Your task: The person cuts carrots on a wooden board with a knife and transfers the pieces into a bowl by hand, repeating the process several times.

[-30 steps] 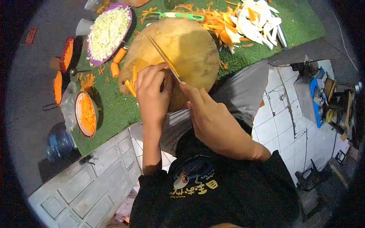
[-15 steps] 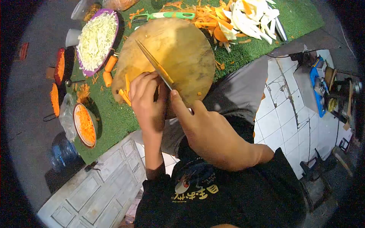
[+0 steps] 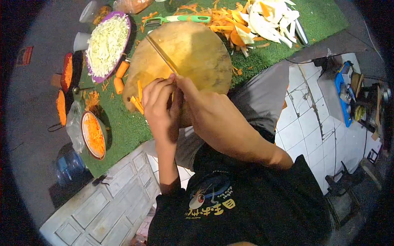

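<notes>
On the round wooden cutting board (image 3: 186, 39), my left hand (image 3: 157, 102) has its fingers curled down over a carrot, most of which they hide. My right hand (image 3: 205, 102) grips a kitchen knife (image 3: 161, 55), its handle covered by the palm. The blade points away across the board, right beside my left fingertips. Cut carrot sticks (image 3: 136, 105) lie at the board's left edge, against the outer side of my left hand.
Left of the board are two carrot pieces (image 3: 119, 86), a purple plate (image 3: 128, 30) of shredded cabbage and a bowl (image 3: 102, 153) of grated carrot. A green-handled peeler (image 3: 186, 18) lies beyond the board. Peelings (image 3: 230, 20) and white vegetable pieces (image 3: 271, 24) are at upper right.
My right hand and the knife have shifted left, up against my left fingers. The orange strip beside the blade is no longer visible. My left hand has barely moved.
</notes>
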`<state>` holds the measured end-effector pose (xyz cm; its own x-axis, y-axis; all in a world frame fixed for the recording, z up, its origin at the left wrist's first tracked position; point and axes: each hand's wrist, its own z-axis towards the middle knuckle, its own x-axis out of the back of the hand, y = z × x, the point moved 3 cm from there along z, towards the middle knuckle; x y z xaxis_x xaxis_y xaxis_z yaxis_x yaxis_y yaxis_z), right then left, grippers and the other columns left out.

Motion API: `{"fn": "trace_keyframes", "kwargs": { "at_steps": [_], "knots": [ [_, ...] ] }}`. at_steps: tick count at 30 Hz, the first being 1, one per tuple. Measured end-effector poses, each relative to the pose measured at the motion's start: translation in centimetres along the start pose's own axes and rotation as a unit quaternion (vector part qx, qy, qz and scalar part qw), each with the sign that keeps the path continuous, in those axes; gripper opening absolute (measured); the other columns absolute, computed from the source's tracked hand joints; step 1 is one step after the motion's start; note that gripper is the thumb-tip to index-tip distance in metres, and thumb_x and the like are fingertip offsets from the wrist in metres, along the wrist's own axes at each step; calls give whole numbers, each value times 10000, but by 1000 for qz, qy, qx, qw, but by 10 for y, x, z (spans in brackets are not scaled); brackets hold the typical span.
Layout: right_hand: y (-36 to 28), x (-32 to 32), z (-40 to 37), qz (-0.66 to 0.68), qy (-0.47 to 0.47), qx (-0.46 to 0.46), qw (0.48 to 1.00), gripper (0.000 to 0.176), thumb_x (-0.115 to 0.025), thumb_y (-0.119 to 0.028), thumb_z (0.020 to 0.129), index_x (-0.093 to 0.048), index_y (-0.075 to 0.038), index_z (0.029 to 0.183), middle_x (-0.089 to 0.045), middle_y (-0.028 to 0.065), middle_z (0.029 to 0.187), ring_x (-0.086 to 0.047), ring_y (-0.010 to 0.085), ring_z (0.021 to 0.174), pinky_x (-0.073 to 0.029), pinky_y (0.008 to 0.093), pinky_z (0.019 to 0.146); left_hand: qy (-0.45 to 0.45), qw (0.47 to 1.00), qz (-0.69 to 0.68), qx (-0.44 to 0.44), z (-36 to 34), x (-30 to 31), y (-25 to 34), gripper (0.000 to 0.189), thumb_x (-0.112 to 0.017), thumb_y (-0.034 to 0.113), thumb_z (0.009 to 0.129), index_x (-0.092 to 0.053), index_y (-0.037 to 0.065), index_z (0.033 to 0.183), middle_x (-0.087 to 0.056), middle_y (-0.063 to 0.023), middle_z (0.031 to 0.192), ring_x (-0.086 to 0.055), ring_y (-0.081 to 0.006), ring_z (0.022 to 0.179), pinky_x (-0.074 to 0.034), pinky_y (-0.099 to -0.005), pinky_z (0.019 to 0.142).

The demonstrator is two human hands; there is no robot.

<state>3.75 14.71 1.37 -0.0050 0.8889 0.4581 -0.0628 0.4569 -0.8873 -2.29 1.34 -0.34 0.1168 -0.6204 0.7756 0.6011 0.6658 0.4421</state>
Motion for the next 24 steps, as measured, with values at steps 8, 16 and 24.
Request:
{"fn": "trace_keyframes", "kwargs": {
  "at_steps": [8,16,24],
  "knots": [
    [-2,0,-23,13,-14,-65,998,289,-509,-13,989,-437,15,1268,-624,320,856,-627,532,797,-491,608,660,-8,1000,14,2,-1,0,-3,188,-780,29,799,-747,31,984,-731,-86,1011,-651,-290,1018,-497,-390,929],
    [-10,7,-29,-14,-43,-66,997,298,-510,-14,987,-425,20,1270,-629,318,856,-625,539,793,-498,611,672,8,1000,11,5,-2,-2,-5,161,-785,25,782,-734,23,935,-720,-99,984,-649,-310,1065,-494,-402,940],
    [-13,9,-30,8,-72,-75,995,297,-506,1,988,-411,17,1270,-626,332,819,-631,540,787,-482,623,660,-3,999,0,35,-5,-1,-8,119,-767,63,798,-686,18,875,-691,-111,1000,-633,-334,1092,-466,-446,947]
  ]
}}
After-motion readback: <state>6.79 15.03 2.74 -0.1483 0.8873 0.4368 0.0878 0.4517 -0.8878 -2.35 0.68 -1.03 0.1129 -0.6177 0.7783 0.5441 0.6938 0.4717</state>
